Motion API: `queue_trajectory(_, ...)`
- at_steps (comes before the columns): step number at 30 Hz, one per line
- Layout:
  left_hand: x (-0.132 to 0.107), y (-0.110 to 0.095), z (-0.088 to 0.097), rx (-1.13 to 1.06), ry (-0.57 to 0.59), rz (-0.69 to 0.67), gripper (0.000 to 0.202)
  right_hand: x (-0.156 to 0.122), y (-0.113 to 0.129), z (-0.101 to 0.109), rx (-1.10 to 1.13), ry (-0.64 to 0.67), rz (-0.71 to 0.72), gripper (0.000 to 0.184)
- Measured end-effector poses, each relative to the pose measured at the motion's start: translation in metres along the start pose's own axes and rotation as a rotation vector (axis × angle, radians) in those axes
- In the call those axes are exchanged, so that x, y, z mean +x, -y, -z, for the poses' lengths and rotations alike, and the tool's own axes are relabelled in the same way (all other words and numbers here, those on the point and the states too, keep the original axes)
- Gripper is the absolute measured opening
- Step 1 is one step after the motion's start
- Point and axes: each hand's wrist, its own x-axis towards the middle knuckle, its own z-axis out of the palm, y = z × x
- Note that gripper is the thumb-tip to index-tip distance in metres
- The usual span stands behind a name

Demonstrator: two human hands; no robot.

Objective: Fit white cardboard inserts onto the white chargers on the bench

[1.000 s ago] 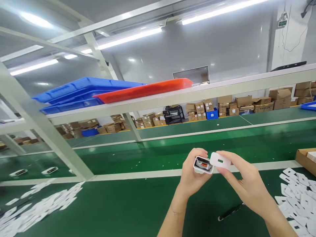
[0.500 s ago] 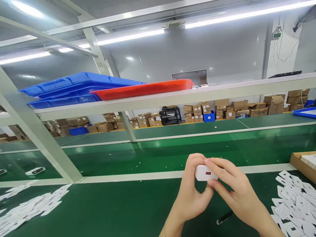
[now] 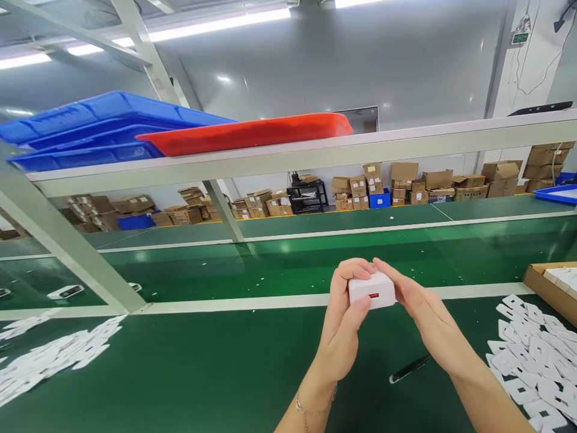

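Note:
I hold a small white charger block (image 3: 372, 290) above the green worktop, its face with a red port slot turned toward me. My left hand (image 3: 345, 319) wraps around its left side, thumb under the front edge and fingers over the top. My right hand (image 3: 417, 304) presses against its right side with fingers extended along it. A white cover plate now sits flush on the block's face.
A black pen (image 3: 409, 368) lies on the green mat (image 3: 202, 373) below my hands. Piles of white plates lie at right (image 3: 532, 355) and left (image 3: 49, 361). A cardboard box (image 3: 547, 288) sits far right. Blue (image 3: 90, 129) and red trays (image 3: 243, 132) rest on the shelf above.
One second ago my right hand held a white cover plate beside the open block with its insides showing. The plate has since been pressed onto the block, and both hands now grip the closed block.

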Motion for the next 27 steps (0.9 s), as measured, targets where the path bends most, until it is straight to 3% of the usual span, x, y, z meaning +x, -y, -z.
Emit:
queue_trajectory(7,-0.002,0.001,-0.005,0.006,-0.002,-0.018,0.014,0.001,-0.003,-0.009,-0.045,-0.100,0.070,0.042)
queue_trajectory(13,0.001,-0.002,-0.001,0.075,0.053,0.006,0.013,0.001,-0.005,-0.001,-0.083,-0.085,0.148,0.038)
queue_trajectory(16,0.004,-0.005,0.003,0.142,0.040,0.121,0.023,-0.001,-0.005,0.003,-0.144,-0.141,0.209,0.038)
queue_trajectory(19,0.008,-0.006,0.005,0.040,0.022,0.248,0.042,-0.004,-0.006,0.006,-0.227,-0.166,0.270,0.039)
queue_trajectory(27,0.008,-0.009,-0.005,-0.068,-0.059,0.115,0.048,-0.002,-0.005,0.015,-0.195,-0.040,0.422,0.039)
